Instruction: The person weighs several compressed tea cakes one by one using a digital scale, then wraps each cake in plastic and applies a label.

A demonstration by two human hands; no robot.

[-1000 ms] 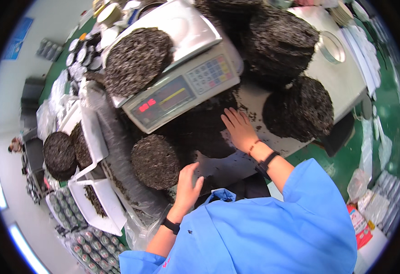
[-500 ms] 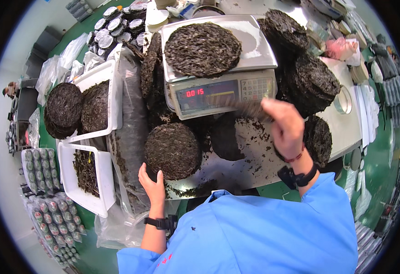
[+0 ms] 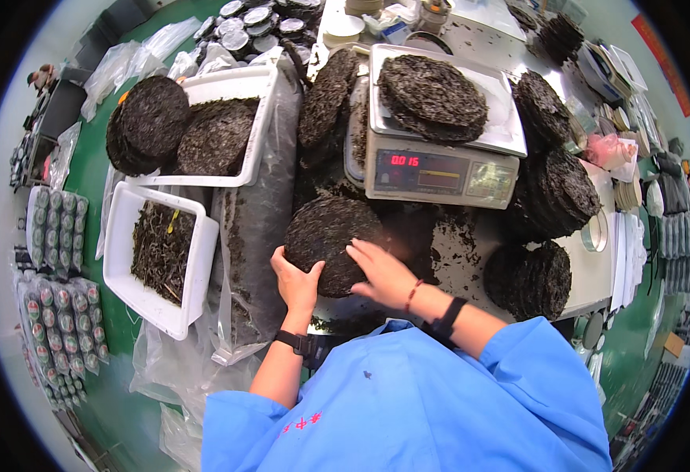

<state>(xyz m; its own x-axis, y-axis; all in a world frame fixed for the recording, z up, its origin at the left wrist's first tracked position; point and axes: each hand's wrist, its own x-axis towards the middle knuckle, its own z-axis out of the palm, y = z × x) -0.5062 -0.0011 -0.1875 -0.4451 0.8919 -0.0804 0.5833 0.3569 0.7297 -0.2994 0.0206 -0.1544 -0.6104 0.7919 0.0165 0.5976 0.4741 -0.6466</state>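
A dark round stack of dried seaweed (image 3: 328, 228) lies on the worktable in front of me. My left hand (image 3: 298, 282) touches its near left edge, thumb apart from the fingers. Over its near right side is my right hand (image 3: 383, 274), fingers stretched out, with nothing seen in them. Behind stands a digital scale (image 3: 493, 182) with a lit red display, bearing round dried seaweed (image 3: 433, 96) on its pan. To the right of the hands, dark seaweed crumbs (image 3: 453, 248) cover part of the table. What lies under my palms is hidden.
Right of the scale stand tall seaweed stacks (image 3: 559, 193) and a shorter seaweed stack (image 3: 530, 275). On the left are a white tub (image 3: 264, 130) with round seaweed and a white bin (image 3: 199, 271) of loose scraps. A clear plastic bag (image 3: 243, 236) borders the work spot.
My right hand has swung from below the scale leftward onto the round stack. My left hand stays at the stack's near left edge. The whole view has shifted.
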